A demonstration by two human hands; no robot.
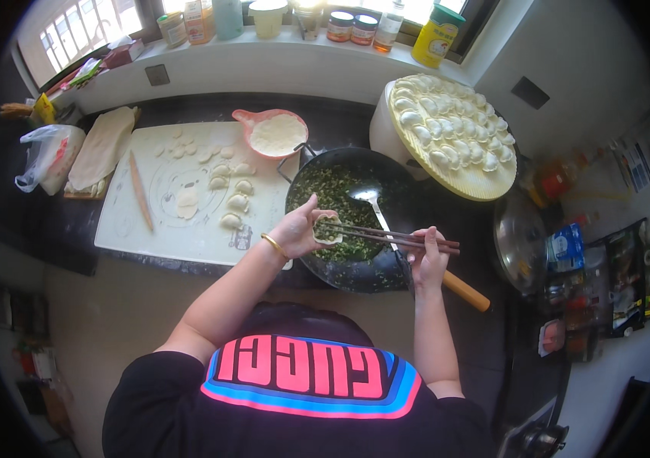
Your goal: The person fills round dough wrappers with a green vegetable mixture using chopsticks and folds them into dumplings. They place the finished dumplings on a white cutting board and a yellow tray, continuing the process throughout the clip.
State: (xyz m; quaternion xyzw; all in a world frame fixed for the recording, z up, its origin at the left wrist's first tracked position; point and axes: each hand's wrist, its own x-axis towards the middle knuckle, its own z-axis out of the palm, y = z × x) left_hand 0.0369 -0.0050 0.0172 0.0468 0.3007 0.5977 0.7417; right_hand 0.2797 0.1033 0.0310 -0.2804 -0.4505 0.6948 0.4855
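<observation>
My left hand (298, 230), with a gold bangle at the wrist, cups a round dumpling wrapper (336, 241) over the near left side of the wok. Green filling lies in the wrapper. Closed around dark chopsticks (395, 237), my right hand (429, 265) is over the wok's right side. The chopstick tips reach the filling in the wrapper. Below, the black wok (355, 281) holds chopped green filling (325, 182) and a metal spoon (365, 196). On the white mat (117, 229) to the left are small dough pieces, flat wrappers (187, 204) and several folded dumplings (238, 203).
A pink bowl (242, 116) of flour stands behind the mat, and a rolling pin (140, 191) lies on it. At the back right, a round tray (485, 187) carries many dumplings. The wok's wooden handle (467, 292) juts toward the near right. A pan lid (519, 243) is farther right.
</observation>
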